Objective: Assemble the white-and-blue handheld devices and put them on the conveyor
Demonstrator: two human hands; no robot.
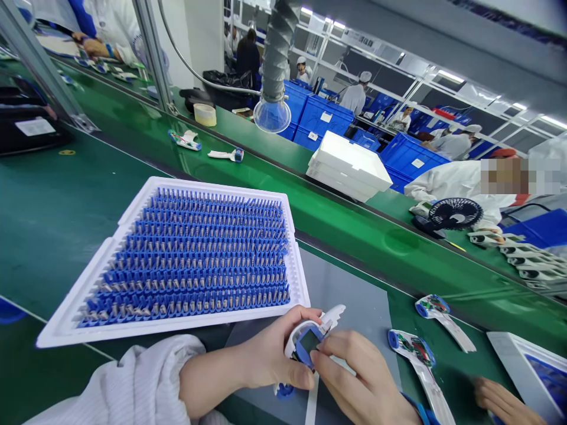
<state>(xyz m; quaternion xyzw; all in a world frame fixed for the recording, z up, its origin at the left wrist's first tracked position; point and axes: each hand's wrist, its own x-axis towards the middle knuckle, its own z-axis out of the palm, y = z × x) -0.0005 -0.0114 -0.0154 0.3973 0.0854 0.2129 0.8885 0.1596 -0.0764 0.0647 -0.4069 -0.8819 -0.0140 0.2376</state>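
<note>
Near the bottom middle, my left hand (277,351) is wrapped round a white device housing (294,337) with a blue-framed grey screen (309,340). My right hand (358,372) touches the screen side of the same housing with bent, pinched fingers; whether a small part is between them is hidden. A white shell piece (333,317) sticks up behind the fingers. Below the hands, a blue and white end (283,389) shows over the grey mat (354,289). To the left stands a white tray (172,327) filled with rows of small blue parts with metal pieces (199,254).
Two opened white devices (416,354) (443,319) lie right of the mat, near another person's hand (505,401) and a second tray (516,360). Beyond runs a green belt (354,236), with stacked white trays (349,165), a black fan (455,213) and a hanging duct (274,59).
</note>
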